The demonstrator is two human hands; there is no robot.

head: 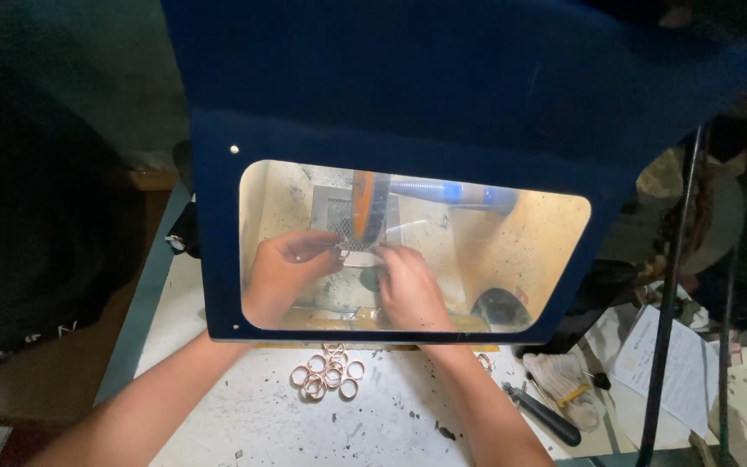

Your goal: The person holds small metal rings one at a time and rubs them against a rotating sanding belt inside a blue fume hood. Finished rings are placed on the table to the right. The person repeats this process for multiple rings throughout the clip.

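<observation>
Both my hands reach under a dark blue hood [391,95] and show through its clear window. My left hand [283,272] and my right hand [408,285] together pinch a small pale piece [358,258] and hold it against the lower edge of an orange wheel [365,207] on a blue-sleeved spindle [451,194]. Whether the wheel turns, I cannot tell. A cluster of several thin metal rings [328,374] lies on the white table [261,424] between my forearms, just outside the hood.
Right of my right forearm lie a dark-handled tool [546,417], a bunched grey cloth [564,380] and sheets of paper [672,367]. A thin dark rod [667,303] stands upright at the right. Inside the hood sits a dark round object [503,307]. The table's left edge [144,294] drops to a brown floor.
</observation>
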